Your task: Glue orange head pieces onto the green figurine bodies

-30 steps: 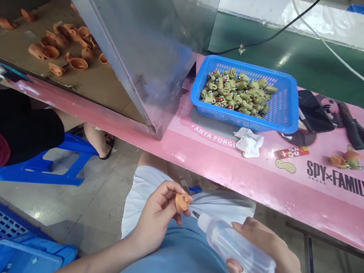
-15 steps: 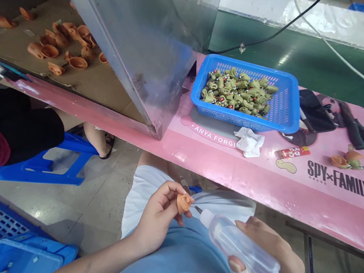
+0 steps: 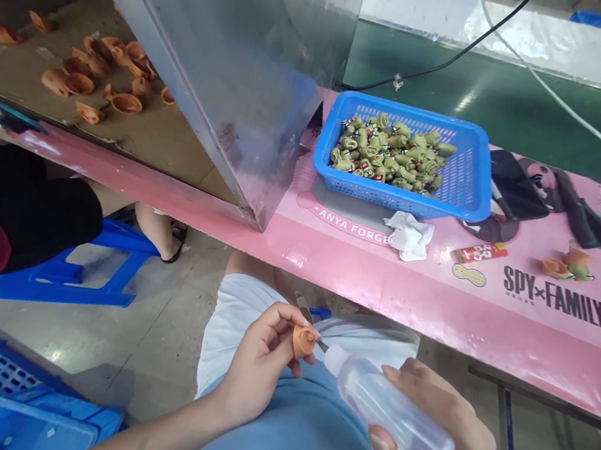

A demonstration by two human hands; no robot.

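Above my lap, my left hand (image 3: 267, 356) pinches a small orange molded part (image 3: 303, 342) between thumb and fingers. My right hand (image 3: 452, 419) is wrapped round a translucent squeeze bottle (image 3: 392, 415), tilted with its dark thin tip (image 3: 321, 345) at the right edge of the orange part; whether it touches cannot be made out. White wrapping covers one finger of that hand. On the table ahead, a blue basket (image 3: 466, 165) holds many olive-green figure pieces (image 3: 391, 152). A few orange and green parts (image 3: 569, 267) lie at the table's right.
A metal-sided box (image 3: 231, 78) stands left on the pink table mat (image 3: 329, 258), with orange parts (image 3: 123, 101) on cardboard inside. Crumpled tissue (image 3: 409, 236), a red packet (image 3: 479, 253) and a black phone-like slab (image 3: 516, 186) lie near the basket. Someone sits at left on a blue stool (image 3: 104, 259).
The squeeze bottle has shifted slightly left, bringing its tip nearer the orange part. My left hand keeps its pinch almost unmoved. The whole view has drifted slightly.
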